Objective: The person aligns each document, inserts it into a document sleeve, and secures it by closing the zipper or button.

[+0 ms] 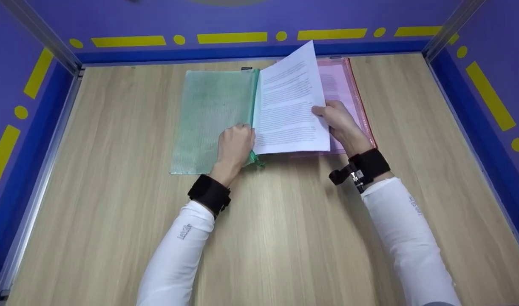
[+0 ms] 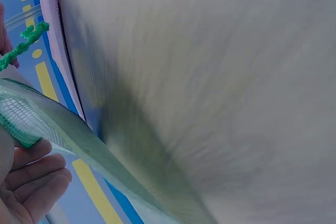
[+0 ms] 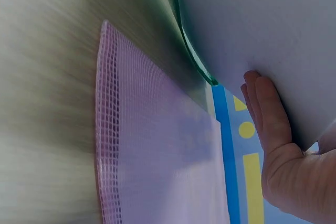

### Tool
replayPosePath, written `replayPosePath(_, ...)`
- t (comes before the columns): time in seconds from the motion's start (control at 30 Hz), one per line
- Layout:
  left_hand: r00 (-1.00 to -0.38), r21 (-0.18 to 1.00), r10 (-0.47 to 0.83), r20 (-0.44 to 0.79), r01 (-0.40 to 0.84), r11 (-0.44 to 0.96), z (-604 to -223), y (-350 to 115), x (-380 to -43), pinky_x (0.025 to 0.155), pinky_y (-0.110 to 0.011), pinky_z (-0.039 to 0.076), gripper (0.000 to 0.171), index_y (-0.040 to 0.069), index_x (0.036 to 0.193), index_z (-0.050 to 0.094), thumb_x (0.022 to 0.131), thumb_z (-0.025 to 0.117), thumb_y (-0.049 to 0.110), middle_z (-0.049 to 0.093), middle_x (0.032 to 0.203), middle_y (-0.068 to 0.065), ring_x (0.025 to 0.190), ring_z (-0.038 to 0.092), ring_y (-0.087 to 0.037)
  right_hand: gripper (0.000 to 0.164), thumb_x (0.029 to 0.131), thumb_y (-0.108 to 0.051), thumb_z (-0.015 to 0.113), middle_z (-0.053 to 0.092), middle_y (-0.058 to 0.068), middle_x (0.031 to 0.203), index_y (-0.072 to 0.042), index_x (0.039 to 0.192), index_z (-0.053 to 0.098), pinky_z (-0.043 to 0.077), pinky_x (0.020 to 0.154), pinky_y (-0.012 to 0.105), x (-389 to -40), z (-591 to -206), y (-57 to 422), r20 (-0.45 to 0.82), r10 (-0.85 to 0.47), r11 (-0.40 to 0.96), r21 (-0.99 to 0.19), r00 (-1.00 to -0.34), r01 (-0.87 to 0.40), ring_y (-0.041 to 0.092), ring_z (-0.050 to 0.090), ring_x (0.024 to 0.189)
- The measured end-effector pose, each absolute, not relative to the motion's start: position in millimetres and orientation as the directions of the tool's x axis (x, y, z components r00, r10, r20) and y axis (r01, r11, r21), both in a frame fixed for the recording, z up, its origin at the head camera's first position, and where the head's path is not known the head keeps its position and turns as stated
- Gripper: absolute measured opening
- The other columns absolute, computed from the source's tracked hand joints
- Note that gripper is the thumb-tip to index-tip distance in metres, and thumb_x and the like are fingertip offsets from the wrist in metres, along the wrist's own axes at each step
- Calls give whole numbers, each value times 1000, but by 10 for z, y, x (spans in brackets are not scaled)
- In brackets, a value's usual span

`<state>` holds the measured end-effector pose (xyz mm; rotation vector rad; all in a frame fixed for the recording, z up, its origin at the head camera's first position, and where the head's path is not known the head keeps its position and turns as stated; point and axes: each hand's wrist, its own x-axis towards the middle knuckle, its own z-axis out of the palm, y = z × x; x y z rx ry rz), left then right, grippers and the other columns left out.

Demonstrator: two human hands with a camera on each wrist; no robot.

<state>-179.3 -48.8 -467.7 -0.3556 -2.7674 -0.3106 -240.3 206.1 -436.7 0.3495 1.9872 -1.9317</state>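
A green mesh zipper pouch lies left of centre on the table, its zipper edge on the right. My left hand grips that edge near its lower corner, where a green cord pull hangs. Printed paper sheets stand out from the pouch's right edge, their left part inside it. With thumb in front and fingers behind, my right hand pinches the sheets' right edge. In the right wrist view the fingers lie along the back of the paper.
A pink mesh zipper pouch with printed paper in it lies partly under the sheets, to the right. Blue panels with yellow marks wall the wooden table at the back and both sides.
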Motion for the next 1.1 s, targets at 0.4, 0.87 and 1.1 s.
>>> replayPosePath(0.4,-889,61,270,370,313,948,-4726,-479,-1776,48,-33,54,32,-2,77,72,100,55,12,65,63,-8,54,57,-14,35,99,-5,49,71,1,88,11,130,50,58,69,24,-2424,-4383,2183,-416,-115,50,-909,-902,413,12,71,78)
replayPosePath(0.87,-830,-21,356,430,385,923,-4716,-486,-1738,48,-32,55,25,-2,81,72,98,55,6,69,69,-12,56,64,-16,37,100,-5,47,72,2,89,10,134,48,59,70,26,-2447,-4459,2206,-445,-154,17,-894,-882,448,14,72,79)
replayPosePath(1.1,-859,86,296,418,361,929,-4698,-468,-1736,48,-35,54,31,-3,80,72,100,53,11,68,67,-12,55,63,-18,42,99,-5,46,69,6,102,9,139,47,58,76,27,-2402,-4533,2022,-433,-104,-3,-900,-896,435,15,71,87)
